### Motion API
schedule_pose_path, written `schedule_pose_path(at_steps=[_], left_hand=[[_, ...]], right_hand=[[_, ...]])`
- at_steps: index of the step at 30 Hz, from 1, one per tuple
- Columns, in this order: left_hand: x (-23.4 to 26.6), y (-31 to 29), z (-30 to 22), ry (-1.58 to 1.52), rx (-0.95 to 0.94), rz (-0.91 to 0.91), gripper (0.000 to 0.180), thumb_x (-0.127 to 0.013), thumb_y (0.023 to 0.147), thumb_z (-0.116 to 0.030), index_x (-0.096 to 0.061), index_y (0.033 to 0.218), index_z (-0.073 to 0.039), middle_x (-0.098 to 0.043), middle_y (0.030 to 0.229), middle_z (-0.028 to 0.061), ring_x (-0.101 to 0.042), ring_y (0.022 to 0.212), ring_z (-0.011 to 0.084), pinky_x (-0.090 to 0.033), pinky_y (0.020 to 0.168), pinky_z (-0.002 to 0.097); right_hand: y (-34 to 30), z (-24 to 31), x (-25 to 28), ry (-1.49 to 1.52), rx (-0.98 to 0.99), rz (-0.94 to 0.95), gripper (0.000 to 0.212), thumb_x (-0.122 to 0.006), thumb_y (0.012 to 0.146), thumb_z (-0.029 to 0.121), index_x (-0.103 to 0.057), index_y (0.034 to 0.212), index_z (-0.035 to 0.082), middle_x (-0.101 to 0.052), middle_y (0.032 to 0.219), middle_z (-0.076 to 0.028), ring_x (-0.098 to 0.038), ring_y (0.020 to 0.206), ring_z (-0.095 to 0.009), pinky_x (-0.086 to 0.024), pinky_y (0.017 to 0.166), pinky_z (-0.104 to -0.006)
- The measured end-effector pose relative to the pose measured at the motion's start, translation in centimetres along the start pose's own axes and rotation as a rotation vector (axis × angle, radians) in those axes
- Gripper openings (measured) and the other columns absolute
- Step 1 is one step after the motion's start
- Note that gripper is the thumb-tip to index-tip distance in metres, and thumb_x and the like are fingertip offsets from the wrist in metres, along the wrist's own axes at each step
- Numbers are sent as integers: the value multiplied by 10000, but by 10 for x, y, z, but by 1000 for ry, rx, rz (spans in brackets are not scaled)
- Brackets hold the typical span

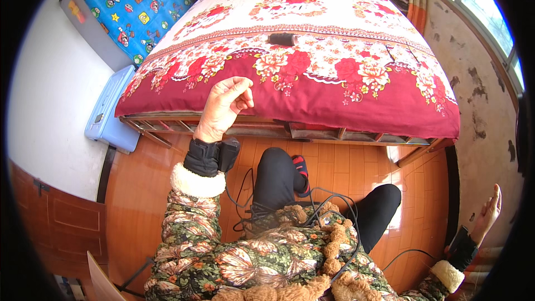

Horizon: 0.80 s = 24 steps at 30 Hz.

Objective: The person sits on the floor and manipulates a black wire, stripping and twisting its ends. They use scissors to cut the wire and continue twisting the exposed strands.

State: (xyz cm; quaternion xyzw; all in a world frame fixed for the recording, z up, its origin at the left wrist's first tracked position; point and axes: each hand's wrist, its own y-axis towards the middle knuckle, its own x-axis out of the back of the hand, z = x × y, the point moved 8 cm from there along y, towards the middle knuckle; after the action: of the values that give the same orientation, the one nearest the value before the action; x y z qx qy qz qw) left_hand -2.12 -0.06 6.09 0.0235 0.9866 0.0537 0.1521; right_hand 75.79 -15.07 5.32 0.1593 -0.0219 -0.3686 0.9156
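Note:
My left hand [225, 103] is raised before the foot of the bed, thumb and fingers pinched together. Whatever sits in that pinch, if anything, is too small to make out. Far out to the right, beside the wall, my right hand [488, 213] is held up with its fingers stretched out, and I see nothing in it. A spool of black thread [282, 39] lies on its side on the flowered bedspread [290, 103], beyond my left hand and touched by neither hand. Thin dark strands [412, 54] show on the bedspread toward its right side.
A blue plastic storage box [114, 111] stands left of the bed, near a blue cartoon-print cloth [131, 8]. Black cables [334, 195] run over my lap. To the right are a worn wall [473, 86] and a window [480, 5].

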Motion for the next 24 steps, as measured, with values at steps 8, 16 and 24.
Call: schedule_pose_path(at_steps=[8, 16, 24], left_hand=[[-32, 10, 8, 26, -61, 100, 131, -590, 904, -100, -623, 985, -3, -580, 708, 35, -553, 636, 117, -464, 606, 232], [-114, 11, 25, -20, 37, 284, 111, -607, 898, -96, -617, 994, -41, -579, 757, 14, -524, 621, 88, -437, 565, 210], [-257, -10, 39, 159, 165, 638, 128, -615, 888, -122, -642, 931, -4, -633, 849, 69, -572, 621, 71, -465, 579, 186]], right_hand=[[-45, 31, -93, -236, -104, 155, 229, -586, 900, 166, -649, 1079, 38, -453, 656, 104, -280, 487, 18, -175, 420, -176], [-61, 81, -162, -466, 94, 443, 156, -630, 877, 126, -682, 899, -18, -563, 662, 46, -452, 583, -19, -354, 514, -180], [-118, 105, -250, -415, 271, 814, 107, -629, 841, 70, -662, 851, -32, -647, 697, -75, -601, 611, -116, -484, 589, -255]])
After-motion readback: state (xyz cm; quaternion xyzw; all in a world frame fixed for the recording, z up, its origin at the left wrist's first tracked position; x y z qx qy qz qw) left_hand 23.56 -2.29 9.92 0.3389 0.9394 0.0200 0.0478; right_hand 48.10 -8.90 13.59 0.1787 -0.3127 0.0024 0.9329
